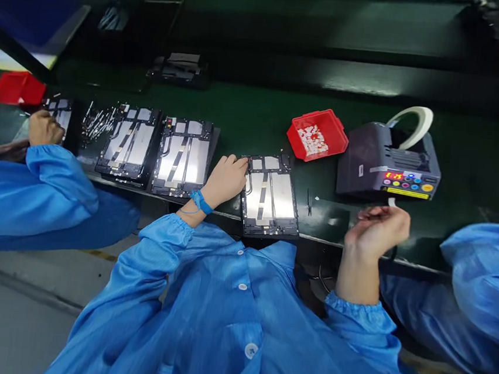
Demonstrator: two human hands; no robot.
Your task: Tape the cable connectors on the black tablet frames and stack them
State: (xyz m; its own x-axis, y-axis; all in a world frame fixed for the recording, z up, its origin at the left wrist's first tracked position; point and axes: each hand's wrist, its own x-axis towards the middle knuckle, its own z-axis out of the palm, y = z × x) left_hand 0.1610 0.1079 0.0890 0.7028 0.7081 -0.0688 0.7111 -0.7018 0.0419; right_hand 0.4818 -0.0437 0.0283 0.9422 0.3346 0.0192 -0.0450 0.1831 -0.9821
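Tape dispenser [362, 162] stands on dark green counter [256, 114]. Opened tablet [277, 198] lies left of dispenser, at counter's near edge. Left hand [228, 180] at tablet's upper left corner, fingers bent, touching it; cannot tell if gripping. Right hand [378, 230] just in front of dispenser, fingers curled, white tape strip [391, 202] at their tips; grip unclear. Red bin [327, 117], white bits [312, 140] inside, just left of dispenser.

Device [280, 197] underside hidden, white pieces [312, 141] indistinct, co-worker's sleeve [10, 202] cut off
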